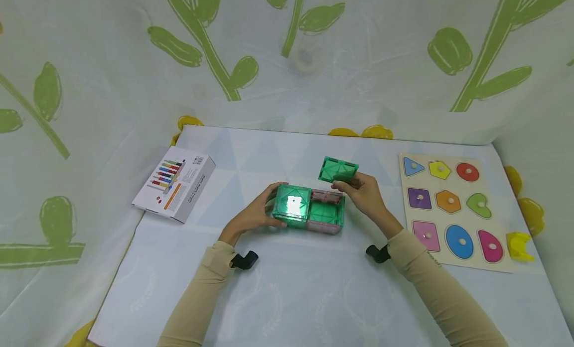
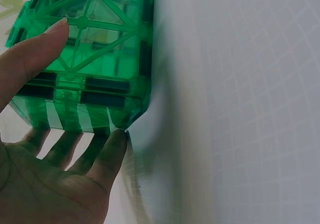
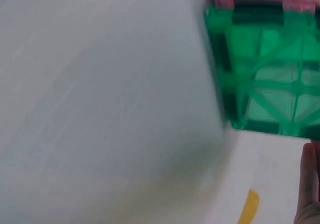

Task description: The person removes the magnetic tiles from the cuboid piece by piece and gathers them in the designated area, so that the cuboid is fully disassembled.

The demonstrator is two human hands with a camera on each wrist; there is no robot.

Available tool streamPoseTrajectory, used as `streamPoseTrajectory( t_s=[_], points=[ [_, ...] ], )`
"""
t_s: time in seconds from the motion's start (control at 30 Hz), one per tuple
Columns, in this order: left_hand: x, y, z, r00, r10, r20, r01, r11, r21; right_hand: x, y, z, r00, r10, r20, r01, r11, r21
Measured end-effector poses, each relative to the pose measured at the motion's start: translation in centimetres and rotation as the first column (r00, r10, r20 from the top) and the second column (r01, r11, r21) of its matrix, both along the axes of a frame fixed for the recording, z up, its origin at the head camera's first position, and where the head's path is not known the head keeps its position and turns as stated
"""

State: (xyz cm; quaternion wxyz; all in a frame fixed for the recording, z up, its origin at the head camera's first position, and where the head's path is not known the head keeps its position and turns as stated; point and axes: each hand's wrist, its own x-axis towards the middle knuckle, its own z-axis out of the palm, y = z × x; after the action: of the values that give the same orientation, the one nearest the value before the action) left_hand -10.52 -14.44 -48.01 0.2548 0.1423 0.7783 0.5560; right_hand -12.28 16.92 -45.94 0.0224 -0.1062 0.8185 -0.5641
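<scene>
Play area, building type indeterminate: leaf-printed sheeting (image 1: 121, 88) screens my table (image 1: 309, 287) behind and on both sides; a shape puzzle (image 1: 441, 217) at the table's right and a picture-printed box (image 1: 199, 190) at its left indicate play.

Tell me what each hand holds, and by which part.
In the head view, the left hand holds the green structure by its left end; the right hand pinches a green tile near its lower right corner.

A printed box (image 1: 177, 185) lies on the desk's (image 1: 305, 297) left; at right, a shape board (image 1: 454, 218) beside a yellow, apparently notched piece (image 1: 517, 246).
</scene>
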Motion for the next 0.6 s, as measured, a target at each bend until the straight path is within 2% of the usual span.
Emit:
streamPoseTrajectory(
  t_s=[0.1,0.2,0.33,0.4,0.47,0.6],
  points=[
    [0.1,0.0,0.0,1.000,0.002,0.000,-0.002,1.000,0.001,-0.5,0.9,-0.2,0.997,-0.013,0.081,0.015,1.000,-0.021],
    [0.3,0.0,-0.1,1.000,0.004,-0.001,-0.004,1.000,0.000,-1.0,2.0,-0.4,0.981,-0.051,0.188,0.059,0.998,-0.035],
    [0.4,0.0,0.0,1.000,0.000,0.004,0.000,1.000,0.006,-1.6,3.4,-0.5,0.951,-0.180,0.250,0.191,0.981,-0.020],
    [0.4,0.0,0.0,1.000,-0.003,0.003,0.003,1.000,0.003,-1.8,4.2,-0.5,0.930,-0.264,0.256,0.275,0.961,-0.006],
    [0.3,0.0,0.0,1.000,-0.003,0.000,0.003,1.000,-0.002,-2.2,4.8,-0.5,0.900,-0.338,0.276,0.348,0.937,0.015],
    [0.1,0.0,-0.1,1.000,0.002,-0.009,-0.002,1.000,-0.011,-2.8,5.9,-0.7,0.834,-0.444,0.329,0.438,0.894,0.097]
  ],
)
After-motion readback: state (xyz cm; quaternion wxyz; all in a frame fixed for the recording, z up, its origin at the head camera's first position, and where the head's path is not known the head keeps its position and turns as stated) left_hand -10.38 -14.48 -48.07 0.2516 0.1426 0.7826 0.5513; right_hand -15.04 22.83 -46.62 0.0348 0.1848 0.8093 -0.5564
